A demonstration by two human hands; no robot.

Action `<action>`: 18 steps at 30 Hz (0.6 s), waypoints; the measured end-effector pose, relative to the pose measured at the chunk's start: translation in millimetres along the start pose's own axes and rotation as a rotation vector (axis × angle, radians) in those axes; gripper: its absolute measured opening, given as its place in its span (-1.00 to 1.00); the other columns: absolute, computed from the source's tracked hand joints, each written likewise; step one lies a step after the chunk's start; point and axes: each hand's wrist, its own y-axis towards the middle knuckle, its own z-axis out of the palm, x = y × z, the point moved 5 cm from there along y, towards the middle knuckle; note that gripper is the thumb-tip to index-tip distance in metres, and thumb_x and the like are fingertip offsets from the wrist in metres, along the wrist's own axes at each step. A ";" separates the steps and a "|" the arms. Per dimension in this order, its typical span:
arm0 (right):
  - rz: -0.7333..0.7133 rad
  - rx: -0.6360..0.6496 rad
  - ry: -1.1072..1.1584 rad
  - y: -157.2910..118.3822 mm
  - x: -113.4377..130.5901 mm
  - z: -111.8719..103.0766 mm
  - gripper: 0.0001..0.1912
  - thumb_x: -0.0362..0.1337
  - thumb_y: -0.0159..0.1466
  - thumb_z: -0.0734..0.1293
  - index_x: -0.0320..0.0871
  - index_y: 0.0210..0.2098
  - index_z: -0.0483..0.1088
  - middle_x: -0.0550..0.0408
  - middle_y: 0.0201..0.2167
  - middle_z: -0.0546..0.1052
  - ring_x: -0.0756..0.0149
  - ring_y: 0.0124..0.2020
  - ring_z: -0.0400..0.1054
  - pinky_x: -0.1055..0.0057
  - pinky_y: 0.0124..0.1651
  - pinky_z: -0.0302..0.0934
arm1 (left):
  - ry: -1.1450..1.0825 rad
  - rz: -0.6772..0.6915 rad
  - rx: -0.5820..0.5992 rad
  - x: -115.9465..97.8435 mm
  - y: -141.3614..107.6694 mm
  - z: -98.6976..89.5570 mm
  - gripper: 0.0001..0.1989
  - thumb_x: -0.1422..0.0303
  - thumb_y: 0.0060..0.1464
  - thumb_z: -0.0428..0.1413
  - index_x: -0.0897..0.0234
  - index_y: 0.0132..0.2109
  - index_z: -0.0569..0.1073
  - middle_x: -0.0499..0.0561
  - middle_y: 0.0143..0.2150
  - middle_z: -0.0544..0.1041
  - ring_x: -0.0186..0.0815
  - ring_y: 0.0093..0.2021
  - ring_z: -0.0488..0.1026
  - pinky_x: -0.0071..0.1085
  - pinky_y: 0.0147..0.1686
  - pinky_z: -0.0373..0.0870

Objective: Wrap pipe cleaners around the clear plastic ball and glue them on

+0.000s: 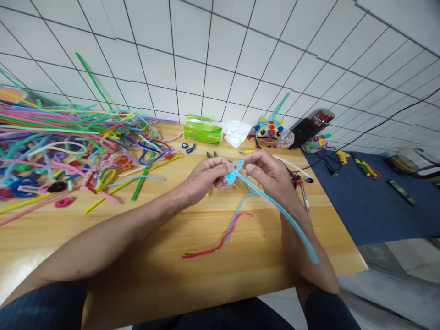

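My left hand (209,176) is closed, thumb and fingers pinching a small piece of wound light blue pipe cleaner (231,176). From it a bent loop stands up, and a long light blue tail (288,217) runs down to the right, past my right forearm. My right hand (268,174) is at the loop's right side, fingers curled in a pinch by the blue strand. Below my hands, a thin red pipe cleaner (209,251) lies across another light blue pipe cleaner (234,219) on the table. The fingertips partly hide the wound piece.
A big heap of coloured pipe cleaners (68,142) covers the table's left. Behind my hands stand a green tissue pack (202,130) and a decorated figure (268,133). A pen (305,197) lies right of my right hand. Tools lie on a blue mat (357,201).
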 end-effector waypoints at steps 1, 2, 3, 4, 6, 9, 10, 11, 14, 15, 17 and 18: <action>-0.098 -0.029 -0.052 0.0 2.5 -2.4 -0.83 -0.13 0.45 0.42 -0.03 -0.05 0.60 0.06 -0.16 0.66 0.20 -0.16 0.52 0.23 -0.03 0.41 | -0.019 -0.024 0.009 0.1 -1.0 2.0 -0.59 0.06 0.03 0.45 0.26 -0.40 0.49 -0.10 -0.53 0.43 -0.47 -0.55 0.22 -0.48 -0.52 0.13; -0.198 -0.042 -0.105 -0.5 5.4 -3.0 -0.82 -0.14 0.45 0.45 0.00 0.01 0.61 0.03 -0.07 0.67 0.17 -0.08 0.54 0.20 0.03 0.43 | -0.042 -0.051 0.015 0.1 -2.2 4.0 -0.59 0.07 0.01 0.46 0.27 -0.39 0.50 -0.09 -0.51 0.43 -0.47 -0.55 0.22 -0.49 -0.54 0.11; -0.289 -0.039 -0.150 -1.5 8.3 -2.0 -0.82 -0.16 0.46 0.46 0.03 0.03 0.61 0.01 -0.01 0.67 0.16 0.00 0.55 0.18 0.08 0.44 | -0.066 -0.083 0.020 0.5 -3.4 6.0 -0.59 0.08 -0.01 0.46 0.27 -0.37 0.50 -0.09 -0.50 0.44 -0.47 -0.55 0.22 -0.49 -0.54 0.10; -0.362 -0.031 -0.179 -2.8 10.8 -0.2 -0.85 -0.18 0.48 0.46 0.04 0.02 0.62 0.01 0.03 0.67 0.16 0.05 0.56 0.17 0.12 0.44 | -0.091 -0.117 0.024 1.4 -4.5 7.9 -0.60 0.09 -0.03 0.47 0.27 -0.36 0.49 -0.09 -0.49 0.43 -0.47 -0.55 0.23 -0.49 -0.55 0.09; -0.434 -0.024 -0.185 -4.9 14.5 3.2 -0.92 -0.24 0.50 0.45 0.05 -0.05 0.63 0.04 0.00 0.67 0.20 0.05 0.56 0.20 0.14 0.43 | -0.132 -0.175 0.036 4.2 -6.1 11.0 -0.59 0.11 -0.04 0.47 0.25 -0.36 0.46 -0.11 -0.49 0.37 -0.46 -0.54 0.22 -0.49 -0.55 0.09; -0.373 -0.016 -0.128 -5.2 16.0 6.9 -0.96 -0.27 0.46 0.47 -0.01 -0.17 0.61 0.09 -0.15 0.65 0.24 -0.11 0.54 0.26 0.00 0.41 | -0.078 -0.177 0.026 8.4 -6.3 10.2 -0.61 0.07 0.02 0.41 0.25 -0.34 0.46 -0.10 -0.47 0.37 -0.43 -0.53 0.24 -0.46 -0.54 0.12; -0.302 -0.014 -0.104 -4.4 14.2 7.8 -0.95 -0.27 0.43 0.47 -0.03 -0.21 0.59 0.10 -0.21 0.64 0.25 -0.17 0.52 0.27 -0.04 0.39 | -0.033 -0.144 0.001 8.2 -6.0 8.0 -0.60 0.04 0.06 0.38 0.26 -0.32 0.48 -0.08 -0.46 0.40 -0.41 -0.51 0.27 -0.45 -0.53 0.15; -0.213 -0.014 -0.077 -3.5 11.2 8.7 -0.94 -0.27 0.41 0.47 -0.04 -0.24 0.57 0.12 -0.27 0.62 0.26 -0.23 0.48 0.28 -0.10 0.37 | 0.014 -0.100 -0.028 6.9 -5.7 5.5 -0.59 -0.01 0.10 0.35 0.26 -0.30 0.50 -0.05 -0.45 0.44 -0.39 -0.49 0.31 -0.43 -0.50 0.20; 0.044 -0.056 0.035 -2.0 -0.5 10.6 -0.87 -0.20 0.33 0.46 -0.06 -0.33 0.48 0.20 -0.44 0.48 0.31 -0.37 0.34 0.32 -0.24 0.26 | 0.127 0.026 -0.059 -1.0 -6.4 1.5 -0.55 -0.07 0.17 0.28 0.26 -0.25 0.55 -0.03 -0.43 0.51 -0.32 -0.41 0.40 -0.40 -0.39 0.33; 0.094 -0.066 0.079 -1.6 -3.6 11.8 -0.85 -0.17 0.30 0.47 -0.05 -0.34 0.46 0.22 -0.47 0.45 0.33 -0.40 0.31 0.33 -0.27 0.23 | 0.151 0.044 -0.044 -3.5 -6.8 1.9 -0.57 -0.06 0.15 0.31 0.26 -0.23 0.56 -0.03 -0.41 0.52 -0.32 -0.39 0.41 -0.39 -0.36 0.35; 0.138 -0.065 0.158 -0.4 -7.4 15.0 -0.82 -0.15 0.25 0.49 -0.05 -0.34 0.44 0.24 -0.47 0.44 0.35 -0.41 0.29 0.35 -0.30 0.19 | 0.187 0.050 -0.003 -6.4 -7.3 3.7 -0.58 0.00 0.08 0.41 0.27 -0.22 0.55 -0.06 -0.38 0.52 -0.34 -0.37 0.40 -0.41 -0.35 0.33; 0.146 -0.057 0.187 0.4 -8.5 16.6 -0.81 -0.14 0.24 0.50 -0.05 -0.33 0.44 0.24 -0.46 0.46 0.35 -0.41 0.30 0.35 -0.30 0.20 | 0.193 0.046 0.010 -6.8 -7.2 4.3 -0.57 0.03 0.04 0.45 0.27 -0.22 0.55 -0.07 -0.37 0.52 -0.35 -0.37 0.40 -0.42 -0.36 0.31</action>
